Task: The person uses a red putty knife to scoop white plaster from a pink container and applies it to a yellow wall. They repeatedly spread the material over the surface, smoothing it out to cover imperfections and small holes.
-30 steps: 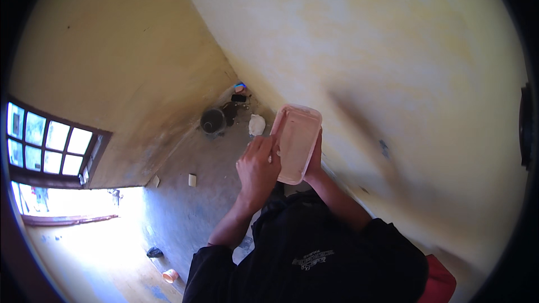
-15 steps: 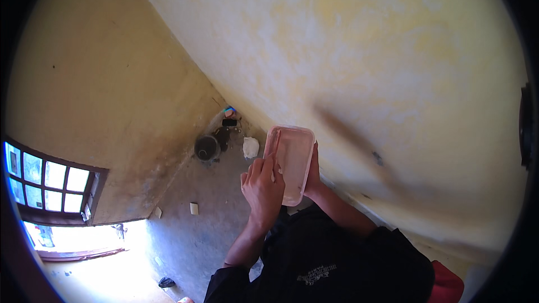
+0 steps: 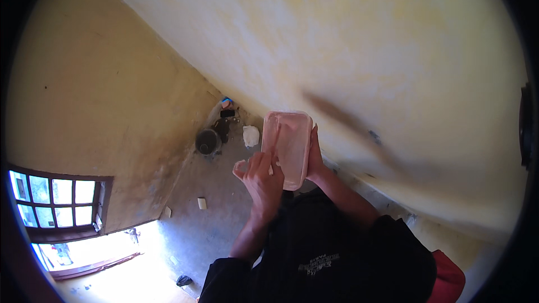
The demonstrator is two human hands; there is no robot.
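Observation:
A pink rectangular plastic tub with rounded corners is held up in front of my chest, beside the wall. Whitish residue coats its inside. My right hand grips the tub's right side, the fingers mostly hidden behind it. Over the tub's left edge, my left hand has its fingers curled inward, with pale smears near the fingertips. A narrow reddish strip runs up the tub's inside from those fingers; I cannot tell whether it is a held tool or part of the tub.
Patchy yellow-white wall rises close on the right. On the floor near the corner stand a dark bucket and a white bundle. A pale block lies nearer. A barred window and bright opening are at left.
The tub and both hands have shifted slightly upward in view. My left thumb side has spread outward a little, while the curled fingers stay at the tub's left edge.

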